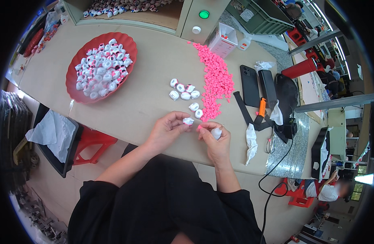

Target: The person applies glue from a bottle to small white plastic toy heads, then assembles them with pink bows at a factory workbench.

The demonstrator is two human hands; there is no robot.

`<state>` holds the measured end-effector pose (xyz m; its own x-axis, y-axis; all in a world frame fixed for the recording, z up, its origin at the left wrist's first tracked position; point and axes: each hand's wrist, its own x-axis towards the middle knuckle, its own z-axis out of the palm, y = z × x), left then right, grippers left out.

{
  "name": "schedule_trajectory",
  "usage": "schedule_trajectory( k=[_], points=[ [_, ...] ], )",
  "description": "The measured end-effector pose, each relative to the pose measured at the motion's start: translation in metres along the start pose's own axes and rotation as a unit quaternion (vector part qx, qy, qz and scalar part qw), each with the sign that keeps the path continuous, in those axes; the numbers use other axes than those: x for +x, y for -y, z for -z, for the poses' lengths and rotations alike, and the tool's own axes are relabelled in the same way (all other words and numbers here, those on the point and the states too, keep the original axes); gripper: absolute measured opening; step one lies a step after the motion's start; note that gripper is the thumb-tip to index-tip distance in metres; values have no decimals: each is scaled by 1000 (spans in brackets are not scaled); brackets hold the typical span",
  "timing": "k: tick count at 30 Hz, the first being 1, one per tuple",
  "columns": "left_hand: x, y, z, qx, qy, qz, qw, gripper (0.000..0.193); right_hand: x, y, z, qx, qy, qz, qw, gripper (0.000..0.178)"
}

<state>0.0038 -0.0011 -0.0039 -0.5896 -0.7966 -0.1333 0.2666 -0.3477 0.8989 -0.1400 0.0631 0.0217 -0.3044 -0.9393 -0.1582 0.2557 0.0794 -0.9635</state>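
My left hand (167, 129) pinches a small white toy piece with red marks (188, 121) at the near edge of the table. My right hand (214, 138) holds a small white object (216, 133) and a tiny pink piece at its fingertips (200, 127). The two hands nearly touch. Just beyond them lie several white toy pieces (184, 91) loose on the table. A long heap of small pink pieces (216, 79) runs beside them on the right.
A red bowl (75, 91) full of white pieces sits far left. Two black phones (249, 85), an orange-handled cutter (261, 107), scissors (270, 144), crumpled tissue (250, 140) and a black strap lie right. A small white box (223, 39) stands behind the heap. A red stool (91, 140) is below left.
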Motion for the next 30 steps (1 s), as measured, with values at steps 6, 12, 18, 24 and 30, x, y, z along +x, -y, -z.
schedule_trajectory(
  k=[6,12,18,24,30],
  points=[
    [-3,-4,0,10,32,5,999,24,2,-8,-6,-3,24,-20,1000,13],
    [-4,-9,0,48,44,15,998,26,6,-7,-2,-11,35,-49,998,14],
    [-4,-6,3,55,54,10,997,25,8,-2,-5,-23,22,-82,996,15],
    [-6,-8,2,76,45,1,996,24,5,-8,-7,-79,-11,-48,996,12],
    [-6,-4,0,28,10,16,999,23,-1,-11,-16,-105,-35,16,994,9]
  ],
)
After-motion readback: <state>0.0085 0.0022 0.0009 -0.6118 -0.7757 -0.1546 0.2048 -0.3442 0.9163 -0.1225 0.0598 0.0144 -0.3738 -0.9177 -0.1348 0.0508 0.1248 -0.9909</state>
